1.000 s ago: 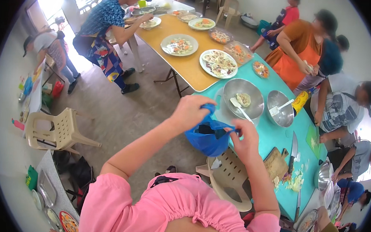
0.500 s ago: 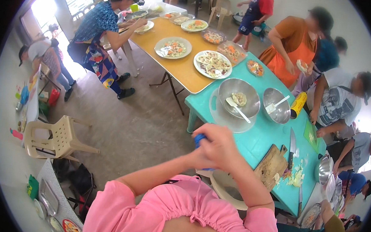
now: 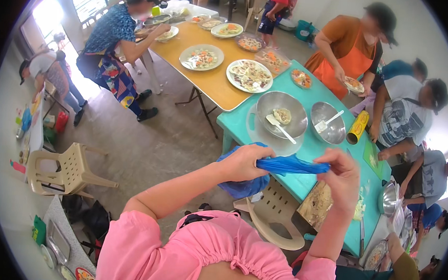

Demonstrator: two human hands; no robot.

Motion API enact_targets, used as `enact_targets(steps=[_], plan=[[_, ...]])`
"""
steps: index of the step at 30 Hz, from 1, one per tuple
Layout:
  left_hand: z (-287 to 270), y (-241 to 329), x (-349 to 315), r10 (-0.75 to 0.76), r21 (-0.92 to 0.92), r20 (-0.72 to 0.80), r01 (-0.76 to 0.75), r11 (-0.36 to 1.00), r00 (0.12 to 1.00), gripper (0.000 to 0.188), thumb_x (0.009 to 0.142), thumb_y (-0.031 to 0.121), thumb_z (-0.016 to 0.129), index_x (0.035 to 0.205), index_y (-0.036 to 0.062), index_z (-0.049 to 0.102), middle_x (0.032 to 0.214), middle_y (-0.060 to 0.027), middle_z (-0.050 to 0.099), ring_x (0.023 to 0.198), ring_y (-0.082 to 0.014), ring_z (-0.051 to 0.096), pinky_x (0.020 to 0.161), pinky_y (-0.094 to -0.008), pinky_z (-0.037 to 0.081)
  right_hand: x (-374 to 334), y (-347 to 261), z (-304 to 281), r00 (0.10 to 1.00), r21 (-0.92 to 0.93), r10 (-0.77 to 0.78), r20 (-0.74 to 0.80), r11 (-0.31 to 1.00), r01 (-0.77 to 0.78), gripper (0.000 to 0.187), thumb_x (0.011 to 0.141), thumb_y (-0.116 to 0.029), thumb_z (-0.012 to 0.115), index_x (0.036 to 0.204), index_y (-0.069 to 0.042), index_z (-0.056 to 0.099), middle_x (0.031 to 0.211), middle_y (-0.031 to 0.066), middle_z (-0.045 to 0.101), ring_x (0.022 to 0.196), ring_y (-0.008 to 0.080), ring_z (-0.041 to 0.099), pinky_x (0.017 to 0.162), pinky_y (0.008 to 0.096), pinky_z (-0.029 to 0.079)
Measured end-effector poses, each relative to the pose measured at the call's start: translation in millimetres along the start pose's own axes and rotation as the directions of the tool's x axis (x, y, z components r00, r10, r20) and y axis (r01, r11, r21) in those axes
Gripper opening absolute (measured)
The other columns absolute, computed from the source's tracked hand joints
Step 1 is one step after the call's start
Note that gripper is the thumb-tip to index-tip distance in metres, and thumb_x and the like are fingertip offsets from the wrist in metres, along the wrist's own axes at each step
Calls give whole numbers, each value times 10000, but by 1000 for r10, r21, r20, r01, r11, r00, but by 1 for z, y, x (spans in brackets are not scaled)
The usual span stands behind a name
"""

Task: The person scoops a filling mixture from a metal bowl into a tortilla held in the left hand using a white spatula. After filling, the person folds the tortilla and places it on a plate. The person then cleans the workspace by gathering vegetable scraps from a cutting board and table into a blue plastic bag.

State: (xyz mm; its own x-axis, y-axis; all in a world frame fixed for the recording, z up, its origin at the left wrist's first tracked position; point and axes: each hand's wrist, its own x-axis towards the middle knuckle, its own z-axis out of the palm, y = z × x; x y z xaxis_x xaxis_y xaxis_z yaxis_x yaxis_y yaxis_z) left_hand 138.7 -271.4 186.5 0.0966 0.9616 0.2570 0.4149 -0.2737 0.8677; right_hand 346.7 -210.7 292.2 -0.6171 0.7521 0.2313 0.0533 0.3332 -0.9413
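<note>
A blue plastic bag hangs in front of my chest, its upper part gathered into a stretched neck. My left hand is wrapped round this neck, just above the rounded lower part of the bag. At the neck's other end, the fingertips of my right hand pinch the plastic, so it is drawn taut sideways between both hands. What the bag contains cannot be made out. Beyond my hands, a large steel bowl on the turquoise table holds a whitish mixture and a white spatula.
A beige chair stands under my hands, by the table. A cutting board, a knife and a smaller bowl lie on the table. Several plates of food fill the yellow table. Several people work around both tables.
My hands, clasped together half a second ago with only a bit of blue showing, have moved apart. The right hand has gone rightward, stretching the bag's neck, and the bag has come into view.
</note>
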Motion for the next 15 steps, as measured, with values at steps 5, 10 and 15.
enact_targets(steps=[5,10,15], plan=[[4,64,26,194,-309,177,-132,942,965,127,815,137,596,813,10,595,761,-81,554,739,-158,524,687,-275,402,10,60,-77,951,434,-304,-61,850,300,240,615,110,525,813,-22,557,709,47,530,625,114,495,595,258,411],[38,68,56,49,-514,8,-38,857,999,154,805,151,619,818,-2,621,755,-47,551,760,-74,503,687,-240,397,1,141,35,818,831,315,-482,459,313,202,870,-196,521,1021,-67,487,858,29,481,782,164,502,752,309,419],[60,-3,46,-127,-473,-4,110,874,992,155,759,119,661,832,-16,648,762,-57,587,762,-90,544,688,-222,418,-38,143,120,917,887,351,190,-463,-7,88,886,-132,494,958,-82,502,826,-18,495,775,122,484,706,284,423]])
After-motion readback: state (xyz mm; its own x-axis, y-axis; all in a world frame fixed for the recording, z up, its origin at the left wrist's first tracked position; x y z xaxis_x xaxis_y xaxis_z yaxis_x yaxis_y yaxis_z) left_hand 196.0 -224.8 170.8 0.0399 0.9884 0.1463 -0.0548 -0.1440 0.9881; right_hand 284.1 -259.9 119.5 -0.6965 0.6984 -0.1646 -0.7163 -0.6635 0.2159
